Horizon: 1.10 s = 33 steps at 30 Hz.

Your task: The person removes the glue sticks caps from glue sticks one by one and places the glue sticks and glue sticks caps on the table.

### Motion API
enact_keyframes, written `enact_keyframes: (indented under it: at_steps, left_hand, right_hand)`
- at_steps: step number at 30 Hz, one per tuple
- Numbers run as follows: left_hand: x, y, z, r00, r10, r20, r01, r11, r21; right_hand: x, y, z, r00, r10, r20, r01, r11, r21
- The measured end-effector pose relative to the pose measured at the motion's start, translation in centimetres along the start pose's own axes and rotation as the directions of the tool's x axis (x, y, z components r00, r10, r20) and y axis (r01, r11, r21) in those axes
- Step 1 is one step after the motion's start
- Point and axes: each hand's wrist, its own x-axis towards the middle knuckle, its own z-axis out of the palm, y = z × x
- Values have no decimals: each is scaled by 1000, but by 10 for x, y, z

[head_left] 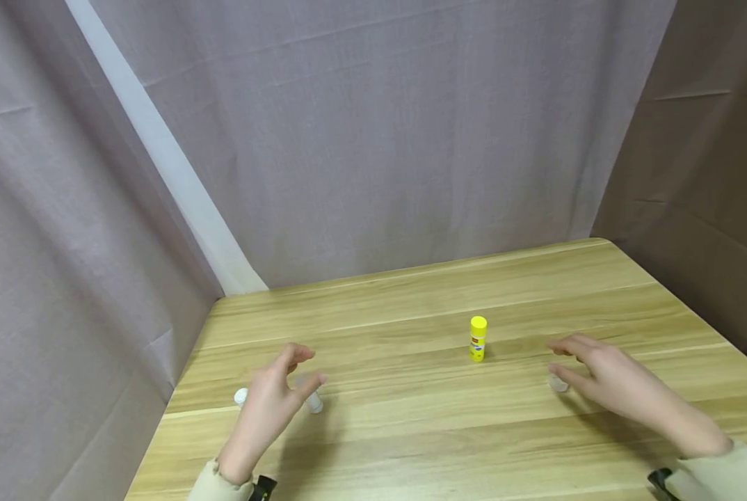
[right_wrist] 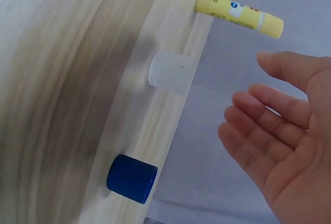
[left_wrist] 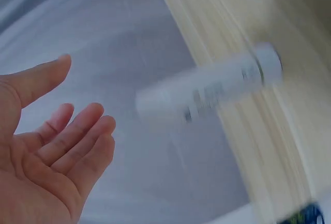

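Note:
My left hand (head_left: 267, 403) hangs over the table's left side, thumb and fingers apart, holding nothing. Behind its fingertips stands a white tube with a printed label, like a glue stick (left_wrist: 207, 92), blurred in the left wrist view; its base (head_left: 314, 403) shows below the thumb. On the right, my other hand (head_left: 605, 376) hovers with fingers loosely bent around no object. A small translucent white cylinder (right_wrist: 170, 72) stands near its thumb tip. Beside that is a dark blue cylinder (right_wrist: 132, 178), hidden behind the hand in the head view. Between both hands a yellow glue stick (head_left: 478, 339) stands upright.
A white-topped thing (head_left: 241, 396) stands left of the left hand; a dark label (left_wrist: 306, 215) shows at the left wrist view's lower corner. The wooden table (head_left: 411, 424) ends at grey curtains (head_left: 380, 139) behind and a brown one (head_left: 711, 174) on the right.

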Motion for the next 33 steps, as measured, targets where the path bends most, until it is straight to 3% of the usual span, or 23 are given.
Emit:
enact_keyframes:
  at_steps: [4,10,18,24,29,33]
  left_hand:
    - [7,19,23,994,-3,107,15,993,-113]
    - [36,44,66,968,30,249,48,952,-303]
    - [65,55,131,926,30,377,117,925,-361]
    - [78,64,166,914,-5,405,165,918,-360]
    - [93,73,182,914,-50,403,216,900,-378]
    - [99,75,193,912,-28,409,219,876,-429]
  right_hand:
    - [-1,2,-2,1000,2,4,-2,1000,-10]
    - [-6,5,0,997,64,46,-64,998,18]
    - [-11,4,5,998,65,20,-65,998,-1]
    - [-15,4,3,997,74,23,-74,997,-5]
    - [-18,6,1,999,43,-24,-44,998,-52]
    - [-20,5,-1,999,43,-28,-45,997,-67]
